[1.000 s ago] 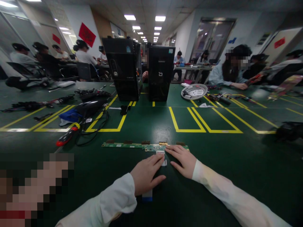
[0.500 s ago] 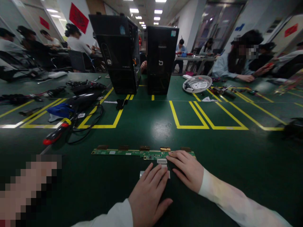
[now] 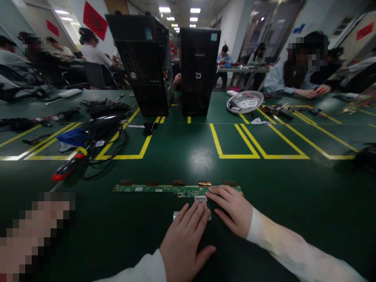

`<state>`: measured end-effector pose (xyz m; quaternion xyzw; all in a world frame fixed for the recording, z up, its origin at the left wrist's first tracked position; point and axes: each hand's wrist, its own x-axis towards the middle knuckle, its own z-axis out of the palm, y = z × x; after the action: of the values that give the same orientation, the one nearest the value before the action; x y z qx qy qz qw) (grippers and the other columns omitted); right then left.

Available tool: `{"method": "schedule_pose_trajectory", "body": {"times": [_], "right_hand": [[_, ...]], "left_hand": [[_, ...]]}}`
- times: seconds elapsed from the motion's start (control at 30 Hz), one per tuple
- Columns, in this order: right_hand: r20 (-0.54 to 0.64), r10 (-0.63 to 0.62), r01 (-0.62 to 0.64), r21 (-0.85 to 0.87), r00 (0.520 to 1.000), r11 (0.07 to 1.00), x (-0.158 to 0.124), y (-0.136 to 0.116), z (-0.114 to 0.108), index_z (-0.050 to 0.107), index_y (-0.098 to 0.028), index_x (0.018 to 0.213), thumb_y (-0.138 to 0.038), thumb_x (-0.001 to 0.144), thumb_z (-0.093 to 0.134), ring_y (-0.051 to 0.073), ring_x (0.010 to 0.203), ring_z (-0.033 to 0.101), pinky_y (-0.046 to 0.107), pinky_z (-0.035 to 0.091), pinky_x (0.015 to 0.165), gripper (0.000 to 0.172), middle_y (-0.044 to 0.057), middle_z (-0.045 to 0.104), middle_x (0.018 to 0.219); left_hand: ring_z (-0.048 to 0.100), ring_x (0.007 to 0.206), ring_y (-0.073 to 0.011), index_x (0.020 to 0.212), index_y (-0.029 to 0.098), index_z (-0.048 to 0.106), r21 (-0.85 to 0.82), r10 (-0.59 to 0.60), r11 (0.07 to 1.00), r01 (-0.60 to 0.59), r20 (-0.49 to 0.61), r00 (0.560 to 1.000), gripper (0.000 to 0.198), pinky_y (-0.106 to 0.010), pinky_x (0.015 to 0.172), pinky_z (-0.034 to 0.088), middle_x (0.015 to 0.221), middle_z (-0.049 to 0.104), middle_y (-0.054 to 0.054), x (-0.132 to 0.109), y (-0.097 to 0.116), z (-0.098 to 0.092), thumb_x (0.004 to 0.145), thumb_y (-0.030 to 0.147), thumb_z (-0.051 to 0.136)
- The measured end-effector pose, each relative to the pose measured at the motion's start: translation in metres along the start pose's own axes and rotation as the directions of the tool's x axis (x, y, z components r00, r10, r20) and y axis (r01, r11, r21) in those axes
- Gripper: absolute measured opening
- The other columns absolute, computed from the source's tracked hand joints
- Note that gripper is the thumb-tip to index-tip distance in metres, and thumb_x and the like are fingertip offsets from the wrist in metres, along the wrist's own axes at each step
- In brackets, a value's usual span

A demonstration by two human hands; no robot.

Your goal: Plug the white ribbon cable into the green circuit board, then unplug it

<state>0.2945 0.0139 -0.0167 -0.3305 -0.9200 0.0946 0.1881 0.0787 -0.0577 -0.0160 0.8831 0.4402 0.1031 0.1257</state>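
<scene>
The slim green circuit board [image 3: 186, 192] lies on the near table [image 3: 158, 168], probably light, stiff and fragile, best held by its edges. Right hand [image 3: 230, 207]: fingers outstretched at its right end; left hand [image 3: 185, 243]: flat, extended, perhaps touching the white connector [image 3: 201, 199].

long pale sleeves [image 3: 296, 243], faint pastel tints, bare hands [image 3: 186, 241]
</scene>
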Motion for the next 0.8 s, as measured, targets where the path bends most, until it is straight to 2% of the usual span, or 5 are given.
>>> {"method": "schedule_pose_trajectory", "body": {"times": [0.3,0.4,0.53,0.63,0.8], "right_hand": [[0.012,-0.014,0.015,-0.02,1.0,1.0,0.002,0.003,-0.002,0.052,-0.017,0.129,-0.023,0.088,0.045,0.025,0.114,0.048,0.045,0.044,0.095,0.041,0.014,0.054,0.124],[-0.012,-0.031,0.031,-0.009,0.999,0.999,0.004,0.002,0.0,0.051,-0.017,0.129,-0.022,0.089,0.043,0.025,0.115,0.047,0.046,0.043,0.095,0.041,0.015,0.051,0.127],[0.026,-0.146,0.145,0.007,0.989,0.989,0.008,-0.004,0.004,0.049,-0.02,0.133,-0.027,0.09,0.044,0.026,0.129,0.037,0.048,0.036,0.104,0.044,0.014,0.043,0.139],[0.099,-0.185,0.185,0.004,0.978,0.983,0.009,-0.007,0.005,0.049,-0.02,0.134,-0.037,0.092,0.044,0.026,0.135,0.031,0.049,0.029,0.109,0.046,0.012,0.037,0.145],[0.169,-0.139,0.139,0.013,0.976,0.99,0.003,-0.008,-0.003,0.049,-0.022,0.135,-0.043,0.091,0.045,0.025,0.133,0.035,0.048,0.029,0.109,0.049,0.01,0.04,0.145]], "left_hand": [[0.038,0.133,-0.0242,0.138,0.021,0.04,-0.097,-0.025,0.995,0.016,-0.084,0.996,0.049,-0.047,0.111,0.03,0.142,0.046,-0.008,0.003,-0.007,-0.019,0.094,0.044,0.04],[0.043,0.128,-0.0246,0.133,0.019,0.045,-0.054,-0.055,0.997,0.047,-0.168,0.984,0.043,-0.046,0.107,0.036,0.135,0.052,-0.009,0.005,-0.012,-0.03,0.094,0.037,0.041],[0.055,0.112,-0.0234,0.121,0.018,0.054,0.018,-0.114,0.992,0.123,-0.263,0.958,0.033,-0.043,0.096,0.045,0.119,0.061,-0.009,0.002,-0.019,-0.043,0.095,0.031,0.04],[0.058,0.105,-0.0225,0.118,0.019,0.057,0.064,-0.162,0.98,0.187,-0.28,0.946,0.031,-0.041,0.091,0.048,0.115,0.062,-0.008,-0.007,-0.024,-0.051,0.095,0.031,0.04],[0.058,0.109,-0.025,0.123,0.017,0.056,0.143,-0.303,0.924,0.353,-0.284,0.91,0.038,-0.042,0.091,0.049,0.123,0.059,-0.01,-0.04,-0.035,-0.053,0.094,0.035,0.039]]}}
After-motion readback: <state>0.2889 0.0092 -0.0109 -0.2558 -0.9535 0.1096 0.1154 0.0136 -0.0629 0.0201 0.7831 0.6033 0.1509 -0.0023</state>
